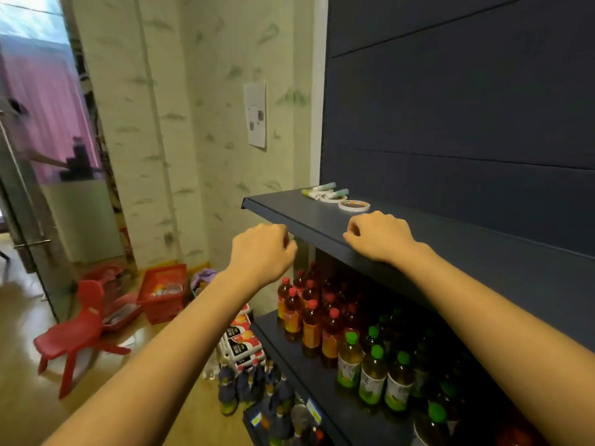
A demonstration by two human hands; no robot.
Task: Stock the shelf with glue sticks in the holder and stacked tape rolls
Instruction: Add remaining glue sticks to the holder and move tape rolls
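A dark blue shelf board [289,210] runs from centre to right at chest height. At its far left end lie several glue sticks [325,188] with green caps, flat on their sides. Beside them lie two white tape rolls [354,206], flat and side by side. No holder shows. My left hand [262,252] hovers in front of the shelf's edge with fingers curled and nothing in it. My right hand [378,236] is over the shelf's front part, just short of the nearer tape roll, fingers curled under and holding nothing.
The lower shelf [289,358] holds several bottles with red caps [310,326] and green caps [373,375]. On the floor stand more bottles [254,391], red baskets [164,291] and a red plastic chair [77,333]. A glass door [29,220] is at the left.
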